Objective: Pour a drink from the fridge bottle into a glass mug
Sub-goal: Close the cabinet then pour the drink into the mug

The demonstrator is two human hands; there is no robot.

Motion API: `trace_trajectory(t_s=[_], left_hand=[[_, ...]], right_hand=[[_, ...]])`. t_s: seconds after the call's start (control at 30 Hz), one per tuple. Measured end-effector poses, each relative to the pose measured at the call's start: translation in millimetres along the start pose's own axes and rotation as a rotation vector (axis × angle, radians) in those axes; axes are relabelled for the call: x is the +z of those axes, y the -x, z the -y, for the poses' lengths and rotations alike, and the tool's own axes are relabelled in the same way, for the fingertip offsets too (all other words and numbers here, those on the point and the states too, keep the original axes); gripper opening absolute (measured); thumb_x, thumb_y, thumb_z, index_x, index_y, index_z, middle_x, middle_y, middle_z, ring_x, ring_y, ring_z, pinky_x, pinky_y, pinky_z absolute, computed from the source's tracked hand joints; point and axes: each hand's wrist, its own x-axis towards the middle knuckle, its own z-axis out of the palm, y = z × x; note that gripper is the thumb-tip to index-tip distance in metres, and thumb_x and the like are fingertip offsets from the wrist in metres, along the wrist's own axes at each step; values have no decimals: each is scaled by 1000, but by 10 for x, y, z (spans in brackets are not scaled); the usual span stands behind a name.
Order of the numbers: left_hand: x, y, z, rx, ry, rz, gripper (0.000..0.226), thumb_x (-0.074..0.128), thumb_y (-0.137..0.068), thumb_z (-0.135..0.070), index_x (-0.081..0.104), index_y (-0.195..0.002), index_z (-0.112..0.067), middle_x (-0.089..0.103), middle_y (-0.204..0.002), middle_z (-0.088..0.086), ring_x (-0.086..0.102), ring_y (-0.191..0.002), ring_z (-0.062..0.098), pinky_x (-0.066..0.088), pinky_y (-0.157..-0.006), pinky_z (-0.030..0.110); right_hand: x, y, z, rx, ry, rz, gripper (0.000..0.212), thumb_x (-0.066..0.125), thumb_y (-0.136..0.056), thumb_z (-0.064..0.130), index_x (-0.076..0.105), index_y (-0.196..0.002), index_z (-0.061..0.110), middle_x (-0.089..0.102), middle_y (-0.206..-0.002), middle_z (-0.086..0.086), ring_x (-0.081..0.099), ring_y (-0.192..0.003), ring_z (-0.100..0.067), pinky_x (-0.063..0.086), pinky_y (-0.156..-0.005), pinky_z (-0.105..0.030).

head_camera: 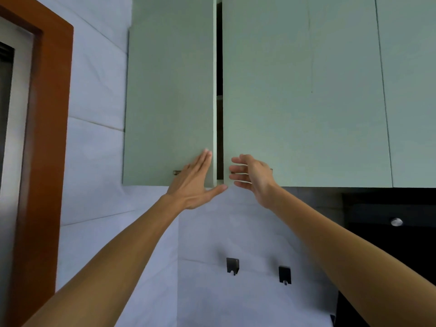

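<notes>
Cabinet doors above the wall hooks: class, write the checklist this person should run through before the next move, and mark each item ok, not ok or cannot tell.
1. Left hand flat on the left door: ok.
2. Right hand at the right door edge, fingers open and holding nothing: ok.
3. Doors shut: not ok, a dark gap shows between them.
4. Glass mug in sight: not ok, none visible.
5. Anything inside the cabinet: cannot tell, too dark.
6. Bottle in view: not ok.
</notes>
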Motion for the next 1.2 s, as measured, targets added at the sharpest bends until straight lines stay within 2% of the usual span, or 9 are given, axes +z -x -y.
trace_trajectory(t_s=[0.17, 0.27, 0.5, 0.67, 0.8, 0.93, 1.03, 1.2], left_hand=[[193, -154, 37, 16, -40, -16, 103, 36, -82, -78, -12, -154, -21, -18, -160, -8, 0, -149, 11, 13, -120, 43], [299, -268, 43, 19, -38, -13, 105, 37, -81, -79, -10, -154, -20, -17, -161, -7, 0, -149, 12, 15, -119, 44], [432, -383, 116, 42, -41, -18, 112, 43, -77, -80, -11, -153, -20, -18, -160, -7, -8, -148, 9, 16, -119, 43], [441, -379, 81, 22, -46, -25, 114, 41, -75, -83, -9, -154, -17, -14, -162, -4, -6, -149, 12, 19, -116, 50], [462, -368, -33, -9, -37, -47, 111, 38, -79, -80, -7, -153, -11, -12, -162, 2, -6, -149, 17, 11, -117, 54], [616, -347, -155, -29, -14, -169, 110, 36, -80, -78, 0, -152, -3, -2, -162, 13, 0, -149, 26, 8, -117, 56], [728, -285, -276, -28, -9, -200, 107, 32, -83, -76, 5, -151, 2, 3, -160, 19, 3, -149, 27, 3, -115, 60], [864, -30, -631, 55, 68, -168, 93, 39, -91, -63, 9, -151, 2, 5, -160, 19, 3, -149, 28, -1, -119, 51]], right_hand=[[69, -96, -107, 11, 18, 3, 27, 46, -96, 32, 68, -98, 17, 72, -94, -4, 69, -87, -21, 55, -79, -33], [93, -146, -145, 5, 45, -14, 26, 47, -95, 31, 69, -96, 17, 71, -92, -4, 68, -84, -21, 54, -81, -35], [56, -214, -178, -12, 69, -67, 27, 46, -96, 30, 69, -97, 16, 71, -80, -1, 66, -75, -19, 52, -75, -31], [103, -136, -171, 0, 79, -104, 26, 46, -96, 30, 68, -94, 16, 70, -82, -1, 65, -74, -19, 53, -75, -32], [109, -4, -173, 22, 92, -145, 26, 46, -96, 28, 68, -94, 14, 69, -81, -1, 63, -71, -17, 52, -75, -31], [-11, 139, -147, 18, 129, -205, 26, 46, -96, 27, 68, -98, 13, 69, -85, -4, 65, -73, -18, 54, -76, -32], [-208, 292, -156, 28, 179, -241, 27, 46, -95, 26, 68, -102, 12, 70, -87, -5, 67, -74, -19, 54, -76, -31], [-649, 582, -115, 46, 196, -326, 27, 44, -98, 29, 67, -97, 15, 68, -80, -1, 64, -68, -15, 51, -70, -28]])
